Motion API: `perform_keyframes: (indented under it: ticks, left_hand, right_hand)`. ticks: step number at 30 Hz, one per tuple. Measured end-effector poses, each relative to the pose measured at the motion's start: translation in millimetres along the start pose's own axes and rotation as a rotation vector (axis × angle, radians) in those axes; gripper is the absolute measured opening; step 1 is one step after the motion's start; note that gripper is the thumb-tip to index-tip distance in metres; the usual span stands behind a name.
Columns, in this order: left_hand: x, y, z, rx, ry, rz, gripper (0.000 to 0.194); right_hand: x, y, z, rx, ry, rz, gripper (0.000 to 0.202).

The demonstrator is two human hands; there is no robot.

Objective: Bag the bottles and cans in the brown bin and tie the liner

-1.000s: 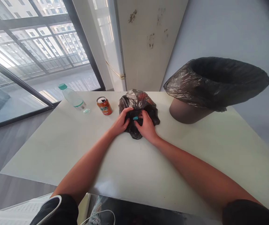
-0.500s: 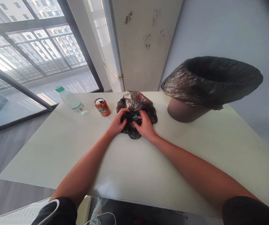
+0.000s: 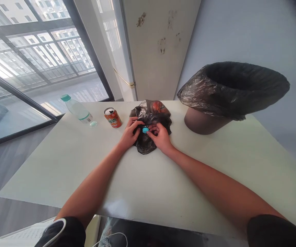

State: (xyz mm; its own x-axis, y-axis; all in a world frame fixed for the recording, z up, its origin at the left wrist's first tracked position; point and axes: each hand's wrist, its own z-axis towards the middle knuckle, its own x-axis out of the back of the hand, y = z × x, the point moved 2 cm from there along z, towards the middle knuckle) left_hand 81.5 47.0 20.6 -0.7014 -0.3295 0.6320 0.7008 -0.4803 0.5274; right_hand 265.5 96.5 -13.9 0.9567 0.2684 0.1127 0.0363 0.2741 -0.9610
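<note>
A crumpled black plastic bag point(image 3: 146, 144) lies on the white table, with something red and rounded showing through its far side. My left hand point(image 3: 130, 133) grips the bag's left edge, fingers curled into the plastic. At the bag's mouth a bright blue bottle cap point(image 3: 145, 130) shows; whatever is under it is hidden in the bag. My right hand point(image 3: 160, 137) closes its thumb and fingers at the right side of that cap, the fingers pressed against the black plastic. Left of the bag stands an opened orange drink can point(image 3: 113, 118).
A clear bottle with a green cap point(image 3: 79, 109) stands at the table's far left, a small crumpled clear piece point(image 3: 93, 124) beside it. On the right is a brown bin point(image 3: 202, 121) lined with a black bag point(image 3: 215, 99). The white table point(image 3: 137, 185) runs toward me.
The blue cap, mostly covered before, now shows fully at the bag's mouth. My right hand's fingers have closed in at the cap, and the bag's folds have shifted.
</note>
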Motion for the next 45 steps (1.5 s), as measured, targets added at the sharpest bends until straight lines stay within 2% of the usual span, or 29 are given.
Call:
perform_keyframes:
  ticks: [7, 13, 19, 24, 32, 37, 40, 42, 45]
  left_hand:
    - [-3.8, -6.2, -2.1, -0.014, -0.019, 0.013, 0.060]
    - [-5.6, -8.8, -3.4, 0.006, -0.026, 0.057, 0.055]
    - [-7.0, -10.9, -3.4, 0.013, 0.002, 0.058, 0.060]
    - [-6.6, -10.4, -3.7, 0.007, 0.001, 0.063, 0.063]
    - [-1.9, -3.2, -2.3, 0.002, -0.010, 0.044, 0.063]
    - [-1.1, -1.4, -1.6, 0.044, -0.010, 0.025, 0.073]
    - [-0.5, 0.3, -1.1, 0.055, -0.011, 0.038, 0.067]
    - [-0.2, 1.1, -0.9, 0.053, -0.003, 0.042, 0.062]
    - [-0.2, 1.5, -1.4, 0.043, 0.006, 0.039, 0.061]
  right_hand:
    - [-2.1, -15.4, -2.6, 0.063, -0.055, 0.080, 0.024]
    - [0.8, -22.7, -5.2, 0.088, -0.072, -0.052, 0.021]
    - [-4.7, -31.8, -13.8, 0.276, -0.266, -0.233, 0.032]
    - [-8.6, -30.9, -17.2, 0.350, -0.314, -0.351, 0.041]
    - [4.0, -46.4, -22.7, 0.376, -0.142, -0.150, 0.024]
    - [4.1, -52.6, -34.6, 0.442, -0.316, -0.092, 0.021]
    - [3.4, -51.1, -36.3, 0.436, -0.383, -0.059, 0.024]
    - [4.4, -49.8, -33.7, 0.425, -0.339, -0.048, 0.031]
    - [8.2, -47.5, -25.1, 0.405, -0.116, -0.085, 0.049]
